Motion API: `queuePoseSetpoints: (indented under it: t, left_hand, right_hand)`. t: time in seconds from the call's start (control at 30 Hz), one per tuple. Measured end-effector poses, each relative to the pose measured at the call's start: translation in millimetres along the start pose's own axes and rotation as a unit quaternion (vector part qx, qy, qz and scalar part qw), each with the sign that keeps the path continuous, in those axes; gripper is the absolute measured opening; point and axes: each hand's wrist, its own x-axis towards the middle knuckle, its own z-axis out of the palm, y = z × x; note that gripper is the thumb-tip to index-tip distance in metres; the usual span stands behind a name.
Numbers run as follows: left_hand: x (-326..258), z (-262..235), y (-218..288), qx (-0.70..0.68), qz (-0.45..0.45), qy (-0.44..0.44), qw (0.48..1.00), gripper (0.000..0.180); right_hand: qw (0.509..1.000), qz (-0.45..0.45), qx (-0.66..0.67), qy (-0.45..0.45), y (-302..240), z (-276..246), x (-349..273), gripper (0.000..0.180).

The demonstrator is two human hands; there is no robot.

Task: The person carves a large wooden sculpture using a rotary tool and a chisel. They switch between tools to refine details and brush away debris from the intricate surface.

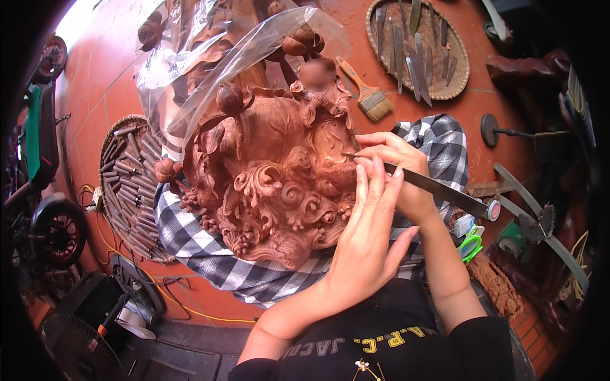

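A reddish-brown wood carving (286, 181), with swirling scrolls, buds and a small robed figure, rests on a black-and-white checked cloth (210, 267) over my lap. My right hand (410, 181) grips a long, flat, dark carving knife (445, 192). The narrow tip of the knife meets the carving's right side, below the small figure. Alongside it, my left hand (365, 244) has its fingers stretched out, fingertips close to the blade and the right fingers. Clear plastic film (248, 47) drapes over the far part of the carving.
A round basket of flat knives (457, 38) and a paintbrush (372, 101) lie on the red tiles beyond. At the left, another basket (108, 209) holds many rod-shaped tools. A yellow cord (171, 298) crosses the floor near a fan (79, 349). Green scissors (470, 246) lie at right.
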Motion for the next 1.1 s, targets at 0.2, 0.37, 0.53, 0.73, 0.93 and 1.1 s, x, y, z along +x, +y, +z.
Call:
queuePoseSetpoints:
  t: [0.2, 0.37, 0.53, 0.73, 0.93, 1.1]
  left_hand:
    - [1.7, -0.2, 4.2, 0.01, 0.004, -0.013, 1.0, 0.077]
    - [4.8, 2.1, 5.8, 0.008, 0.005, -0.025, 1.0, 0.075]
    - [12.3, 5.8, 2.3, 0.011, 0.006, -0.036, 0.999, 0.076]
    - [12.4, 7.9, 2.4, 0.003, 0.008, -0.021, 1.0, 0.077]
    - [10.6, 6.8, 5.1, 0.015, 0.01, -0.034, 0.999, 0.076]
    - [17.8, 9.2, 4.6, 0.006, 0.01, -0.031, 0.999, 0.077]
  right_hand:
    - [0.998, -0.044, -0.006, -0.05, 6.0, -10.2, 7.6, 0.017]
    - [0.993, -0.069, 0.027, -0.089, 17.1, -19.7, 17.6, 0.019]
    - [0.991, -0.027, 0.073, -0.11, 26.0, -26.5, 30.1, 0.023]
    - [0.986, -0.032, 0.093, -0.132, 32.4, -28.6, 33.7, 0.022]
    - [0.984, -0.07, 0.045, -0.156, 26.2, -29.9, 32.4, 0.024]
    - [0.985, -0.061, 0.112, -0.116, 37.2, -25.9, 31.0, 0.021]
